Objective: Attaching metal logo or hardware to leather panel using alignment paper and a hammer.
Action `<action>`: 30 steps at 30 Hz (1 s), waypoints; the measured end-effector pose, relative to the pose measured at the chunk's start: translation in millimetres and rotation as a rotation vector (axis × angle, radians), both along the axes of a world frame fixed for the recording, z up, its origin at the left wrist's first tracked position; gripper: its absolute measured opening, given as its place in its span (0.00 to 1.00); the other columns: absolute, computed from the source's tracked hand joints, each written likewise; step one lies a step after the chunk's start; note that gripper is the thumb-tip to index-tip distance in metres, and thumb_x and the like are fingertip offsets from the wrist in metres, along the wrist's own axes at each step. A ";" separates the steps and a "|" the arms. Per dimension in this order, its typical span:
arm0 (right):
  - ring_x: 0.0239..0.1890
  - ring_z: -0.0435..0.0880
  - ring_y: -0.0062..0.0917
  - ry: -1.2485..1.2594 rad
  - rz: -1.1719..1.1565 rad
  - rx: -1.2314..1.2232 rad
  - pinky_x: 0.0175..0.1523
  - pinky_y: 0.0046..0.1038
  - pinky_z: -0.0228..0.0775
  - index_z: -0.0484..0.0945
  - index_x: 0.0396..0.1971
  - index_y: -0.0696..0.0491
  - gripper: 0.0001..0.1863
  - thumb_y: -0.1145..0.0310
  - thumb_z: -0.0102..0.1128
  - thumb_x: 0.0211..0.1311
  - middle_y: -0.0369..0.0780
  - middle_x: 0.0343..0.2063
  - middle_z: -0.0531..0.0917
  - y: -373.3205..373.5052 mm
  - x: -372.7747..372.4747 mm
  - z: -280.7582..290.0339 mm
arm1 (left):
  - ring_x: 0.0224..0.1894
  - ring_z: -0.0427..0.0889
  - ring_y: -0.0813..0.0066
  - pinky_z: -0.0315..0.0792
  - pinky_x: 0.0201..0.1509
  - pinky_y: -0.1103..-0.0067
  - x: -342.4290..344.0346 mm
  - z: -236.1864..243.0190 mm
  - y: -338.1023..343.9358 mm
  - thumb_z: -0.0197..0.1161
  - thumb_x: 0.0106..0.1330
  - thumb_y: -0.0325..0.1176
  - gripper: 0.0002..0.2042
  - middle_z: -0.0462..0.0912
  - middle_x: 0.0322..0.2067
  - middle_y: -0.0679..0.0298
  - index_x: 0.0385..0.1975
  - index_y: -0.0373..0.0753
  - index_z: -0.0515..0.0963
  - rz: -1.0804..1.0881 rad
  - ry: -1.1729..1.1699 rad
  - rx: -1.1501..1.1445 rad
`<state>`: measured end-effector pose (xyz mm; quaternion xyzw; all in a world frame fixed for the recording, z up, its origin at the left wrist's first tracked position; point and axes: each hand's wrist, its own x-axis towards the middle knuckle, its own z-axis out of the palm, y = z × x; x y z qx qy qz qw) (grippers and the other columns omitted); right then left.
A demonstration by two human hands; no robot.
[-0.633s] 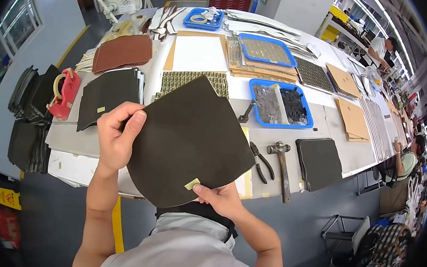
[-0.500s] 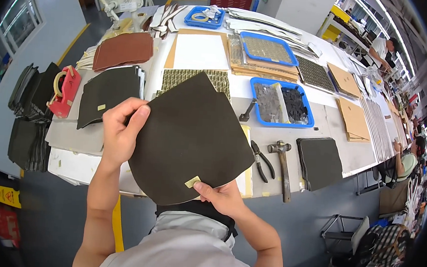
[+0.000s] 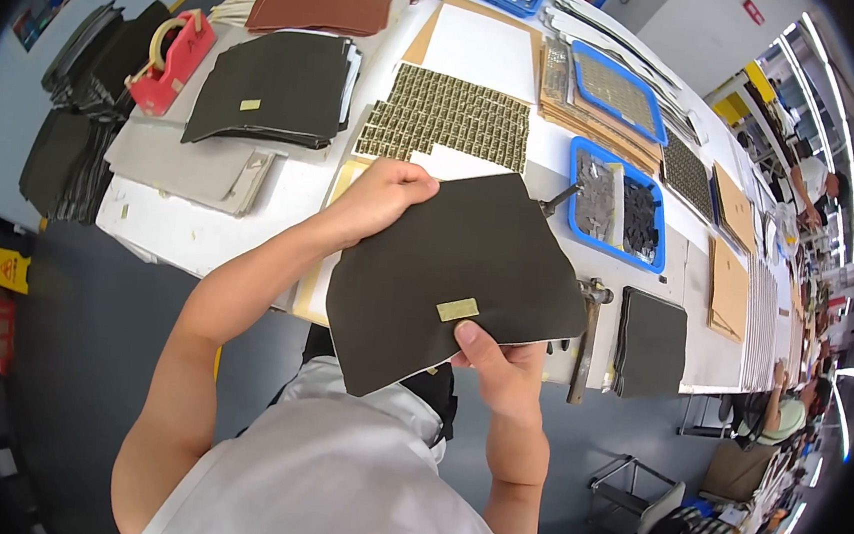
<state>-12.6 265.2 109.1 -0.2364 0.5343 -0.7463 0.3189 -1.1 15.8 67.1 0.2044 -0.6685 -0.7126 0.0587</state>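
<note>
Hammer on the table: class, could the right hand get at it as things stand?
Probably not while occupied: the right hand grips the dark panel, though the hammer handle lies mostly uncovered nearby.

a plain, pale grey-white shirt (image 3: 330, 480) was worn, loose and softly creased near the waist, with dark cloth (image 3: 440, 401) showing beyond it. the left arm (image 3: 203, 335), right arm (image 3: 516, 455), left hand (image 3: 382, 203) and right hand (image 3: 504, 372) were bare.

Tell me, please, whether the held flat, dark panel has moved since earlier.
Yes, the panel moved right in view, closer to the long-handled, metal-headed hammer.
</note>
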 end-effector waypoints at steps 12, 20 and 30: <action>0.30 0.85 0.21 -0.013 -0.056 -0.045 0.24 0.19 0.78 0.79 0.52 0.60 0.17 0.76 0.66 0.62 0.43 0.41 0.86 0.0 3.8 -4.9 | 0.31 0.81 0.78 0.76 0.39 0.76 6.6 -43.4 43.0 0.59 0.73 0.38 0.14 0.85 0.29 0.63 0.34 0.33 0.85 -0.175 -0.134 0.149; 0.29 0.81 0.19 -0.030 -0.054 -0.090 0.29 0.20 0.75 0.80 0.47 0.60 0.10 0.82 0.62 0.67 0.41 0.39 0.85 -0.7 6.8 5.4 | 0.30 0.80 0.79 0.75 0.37 0.77 5.8 -45.0 47.1 0.59 0.73 0.38 0.14 0.85 0.29 0.63 0.33 0.33 0.84 -0.189 -0.136 0.141; 0.43 0.84 0.23 0.109 -0.140 -0.197 0.50 0.25 0.77 0.80 0.50 0.61 0.14 0.83 0.63 0.64 0.40 0.44 0.85 10.8 15.7 -7.3 | 0.33 0.80 0.83 0.74 0.41 0.79 13.2 1.7 7.5 0.59 0.74 0.38 0.14 0.84 0.28 0.69 0.36 0.33 0.84 0.013 0.167 -0.125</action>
